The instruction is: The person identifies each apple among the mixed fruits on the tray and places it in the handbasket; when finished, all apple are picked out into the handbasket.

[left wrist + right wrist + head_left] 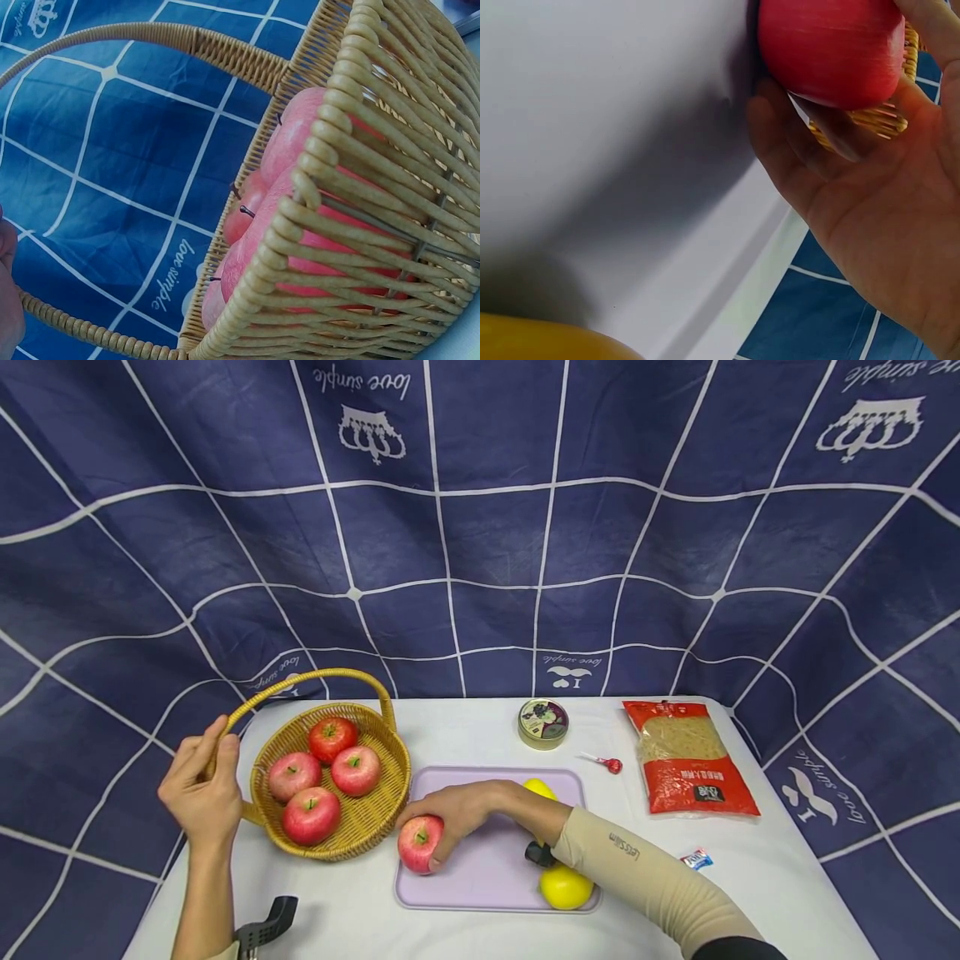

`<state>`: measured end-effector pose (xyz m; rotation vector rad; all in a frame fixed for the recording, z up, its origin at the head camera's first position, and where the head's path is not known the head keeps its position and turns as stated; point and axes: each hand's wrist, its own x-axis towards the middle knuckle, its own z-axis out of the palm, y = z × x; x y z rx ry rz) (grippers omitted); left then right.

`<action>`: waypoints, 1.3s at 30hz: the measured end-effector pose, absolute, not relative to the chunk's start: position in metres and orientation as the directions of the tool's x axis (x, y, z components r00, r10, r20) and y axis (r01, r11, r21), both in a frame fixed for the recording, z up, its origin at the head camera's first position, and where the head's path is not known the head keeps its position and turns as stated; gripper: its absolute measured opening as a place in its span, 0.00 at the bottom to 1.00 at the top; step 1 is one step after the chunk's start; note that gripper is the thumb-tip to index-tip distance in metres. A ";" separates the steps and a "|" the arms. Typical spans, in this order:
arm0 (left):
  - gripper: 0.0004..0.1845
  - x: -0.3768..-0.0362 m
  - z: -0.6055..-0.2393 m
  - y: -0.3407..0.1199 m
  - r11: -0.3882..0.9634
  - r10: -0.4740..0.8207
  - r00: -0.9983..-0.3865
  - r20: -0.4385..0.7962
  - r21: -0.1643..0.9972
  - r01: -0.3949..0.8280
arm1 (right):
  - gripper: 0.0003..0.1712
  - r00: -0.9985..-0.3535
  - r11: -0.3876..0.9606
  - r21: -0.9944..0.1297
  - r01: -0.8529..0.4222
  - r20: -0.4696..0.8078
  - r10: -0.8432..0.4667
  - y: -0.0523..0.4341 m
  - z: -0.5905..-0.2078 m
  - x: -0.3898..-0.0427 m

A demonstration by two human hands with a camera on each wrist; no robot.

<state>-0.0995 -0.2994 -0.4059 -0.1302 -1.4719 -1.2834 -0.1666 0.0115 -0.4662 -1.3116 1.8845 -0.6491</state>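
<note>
My left hand [201,787] grips the arched handle [341,673] of a yellow wicker basket [375,833] on the left of the table. Inside the basket lie several red apples [311,816], seen from the side through the weave in the left wrist view. At the left end of a lilac tray [487,893], my right hand [461,814] holds another red apple [420,845], with thumb and fingers round its sides. In the right wrist view this apple [832,49] sits between the thumb and fingers, with the basket's weave [881,120] beyond.
Two lemons, one near [566,887] and one farther [540,788], lie on the tray's right side, partly behind my right arm. Behind the tray stand a round tin [543,724] and a red lollipop [613,766]. A red food bag [693,760] and a small blue-white packet [697,859] lie right.
</note>
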 end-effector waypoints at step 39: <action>0.12 -0.097 -0.404 -0.297 0.397 -0.542 -0.375 0.752 0.623 0.674 | 0.41 -0.405 0.200 -0.835 -0.513 0.029 -0.914 0.005 -0.422 -0.172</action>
